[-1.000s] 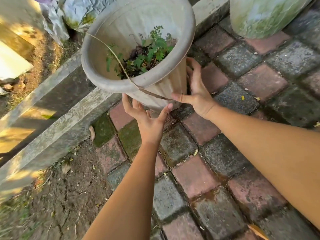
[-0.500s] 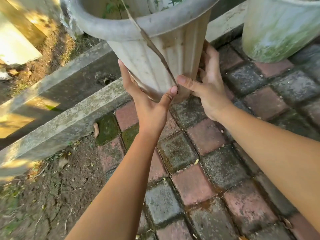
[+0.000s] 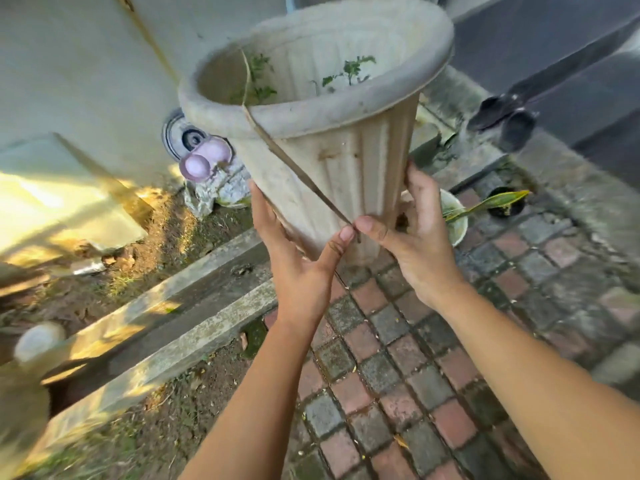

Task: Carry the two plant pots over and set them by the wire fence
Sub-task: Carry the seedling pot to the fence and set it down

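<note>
A tall pale fluted plant pot (image 3: pixel 332 147) with a wide rolled rim hangs in the air in front of me, above the paving, tilted a little to the left. Small green sprigs show inside it, and a long dry leaf hangs over its rim down the front. My left hand (image 3: pixel 301 261) clasps the narrow base from the left. My right hand (image 3: pixel 412 233) grips the base from the right, thumb across the front. A second pot (image 3: pixel 457 220), white with a yellow-green leaf, stands on the pavers just behind my right hand, partly hidden. No wire fence is visible.
Red and grey pavers (image 3: pixel 398 358) cover the ground on the right. A concrete drain channel (image 3: pixel 166 317) runs diagonally at left, with bare soil beyond. A small black pot (image 3: pixel 502 206), dark sandals (image 3: pixel 505 116), a white wall (image 3: pixel 86 64) and crumpled plastic (image 3: pixel 214 181) lie behind.
Both hands have lifted the pot off the pavers and up. My view has swung upward, bringing the wall, sandals and small pots into sight.
</note>
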### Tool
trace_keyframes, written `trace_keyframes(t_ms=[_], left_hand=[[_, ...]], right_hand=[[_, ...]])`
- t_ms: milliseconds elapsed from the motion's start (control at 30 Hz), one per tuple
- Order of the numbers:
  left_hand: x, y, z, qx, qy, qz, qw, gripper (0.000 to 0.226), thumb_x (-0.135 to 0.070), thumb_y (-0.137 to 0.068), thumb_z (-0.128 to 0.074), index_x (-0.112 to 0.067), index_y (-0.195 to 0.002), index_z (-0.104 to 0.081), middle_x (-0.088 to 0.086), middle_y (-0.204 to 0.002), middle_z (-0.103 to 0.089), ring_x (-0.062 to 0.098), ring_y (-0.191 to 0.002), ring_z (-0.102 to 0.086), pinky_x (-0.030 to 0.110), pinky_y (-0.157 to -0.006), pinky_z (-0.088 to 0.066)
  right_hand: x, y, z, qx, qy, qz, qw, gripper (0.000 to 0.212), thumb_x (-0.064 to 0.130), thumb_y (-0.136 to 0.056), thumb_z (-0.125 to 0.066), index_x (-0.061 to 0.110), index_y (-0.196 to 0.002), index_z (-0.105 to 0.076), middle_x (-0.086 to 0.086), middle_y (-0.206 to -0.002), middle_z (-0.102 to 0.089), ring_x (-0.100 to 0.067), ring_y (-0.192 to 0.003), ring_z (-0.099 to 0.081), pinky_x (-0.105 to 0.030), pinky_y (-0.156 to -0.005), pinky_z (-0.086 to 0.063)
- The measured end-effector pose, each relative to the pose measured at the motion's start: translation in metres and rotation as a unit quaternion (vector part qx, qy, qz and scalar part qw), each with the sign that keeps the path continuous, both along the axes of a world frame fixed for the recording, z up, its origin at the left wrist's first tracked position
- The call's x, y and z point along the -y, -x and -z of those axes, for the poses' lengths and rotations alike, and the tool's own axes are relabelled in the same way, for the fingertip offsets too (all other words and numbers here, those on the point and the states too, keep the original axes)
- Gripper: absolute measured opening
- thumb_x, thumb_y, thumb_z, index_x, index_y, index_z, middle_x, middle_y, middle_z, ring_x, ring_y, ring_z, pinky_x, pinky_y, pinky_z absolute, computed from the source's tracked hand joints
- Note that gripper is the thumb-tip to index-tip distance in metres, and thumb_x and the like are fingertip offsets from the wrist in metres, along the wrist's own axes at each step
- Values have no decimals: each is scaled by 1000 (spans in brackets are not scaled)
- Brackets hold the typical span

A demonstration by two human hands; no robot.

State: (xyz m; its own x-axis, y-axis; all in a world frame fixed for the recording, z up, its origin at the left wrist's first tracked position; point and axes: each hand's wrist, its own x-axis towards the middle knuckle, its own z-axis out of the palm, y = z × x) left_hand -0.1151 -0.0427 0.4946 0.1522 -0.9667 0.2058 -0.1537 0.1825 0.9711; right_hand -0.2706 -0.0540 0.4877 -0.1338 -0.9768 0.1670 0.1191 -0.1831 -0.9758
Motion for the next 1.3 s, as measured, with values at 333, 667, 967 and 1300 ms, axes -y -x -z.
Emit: trace_keyframes(t_ms=[333, 667, 967, 1300], left_hand=[[-45, 55, -287, -25, 12, 53, 998, 117, -19, -84, -85, -32, -165, -1, 11, -181, -12, 30, -169, -19, 62, -134, -24], [-92, 86, -383, -56, 54, 139, 987, 116, -46, -74, -90, -70, -155, -10, 10, -174, -30, 28, -162, -36, 60, -126, -41], [-113, 109, -422, -41, 118, 346, 930, 123, -72, -66, -90, -63, -161, -13, 13, -163, -37, 38, -155, -39, 64, -124, -39], [-261, 219, -459, -129, 152, 589, 783, 124, -53, -62, -96, -60, -156, -15, 4, -161, -43, 23, -150, -49, 50, -119, -50]], right_hand=[[-65, 58, -286, -60, 20, 52, 997, 75, 19, -85, -87, 32, -141, -39, 19, -147, -47, 18, -132, -49, -5, -104, -42], [-149, 90, -397, -44, 26, 141, 989, 81, 57, -74, -90, 52, -142, -46, 33, -152, -51, 0, -142, -53, -36, -114, -52], [-240, 69, -427, 34, 34, 377, 925, 100, 59, -65, -94, 41, -151, -46, 7, -163, -49, -16, -150, -48, -53, -121, -44], [-429, 102, -475, -1, 97, 588, 803, 93, 35, -71, -90, 45, -150, -42, 12, -162, -47, 0, -145, -50, -22, -107, -53]])
